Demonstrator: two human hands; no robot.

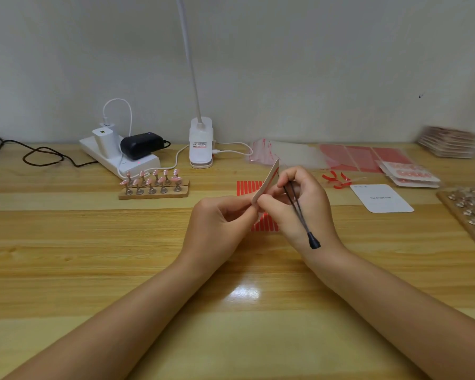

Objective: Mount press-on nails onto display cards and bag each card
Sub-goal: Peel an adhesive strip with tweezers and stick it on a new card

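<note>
My left hand [220, 215] pinches the lower end of a display card [266, 181], held edge-on and tilted above the table. My right hand [302, 198] grips black tweezers [299, 212], their tips at the card's red-striped face. A sheet of red adhesive strips [247, 187] lies flat under both hands. Pink press-on nails stand on metal stems in a wooden holder [154, 187] to the left. A blank white card [381, 198] lies to the right. Clear bags [285, 154] sit further back.
A white power strip [137, 163] with chargers and cables sits at the back left. A clip lamp base [201, 144] stands at back centre. Bagged cards [409, 174], a stack of cards [447, 141] and a second stem holder [469, 212] fill the right side.
</note>
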